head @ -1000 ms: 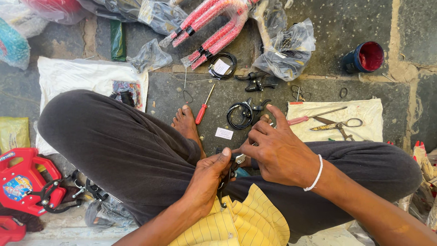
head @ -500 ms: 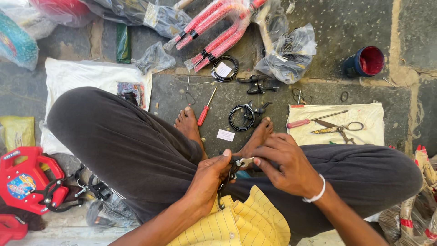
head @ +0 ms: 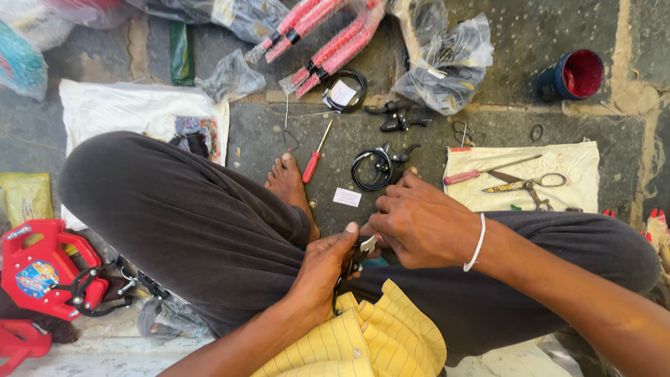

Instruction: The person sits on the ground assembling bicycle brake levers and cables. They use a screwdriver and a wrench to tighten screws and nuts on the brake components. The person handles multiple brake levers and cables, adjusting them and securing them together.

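Seated cross-legged on the stone floor, we see the left hand and right hand meet on a small metal part over the lap. Ahead lie a red-handled screwdriver, a coiled black cable and scissors on a white cloth.

Dark grey trousers, yellow checked shirt, white bangle on right wrist, bare feet

Red-handled screwdriver, scissors on cloth, blue cup, red plastic toy part.
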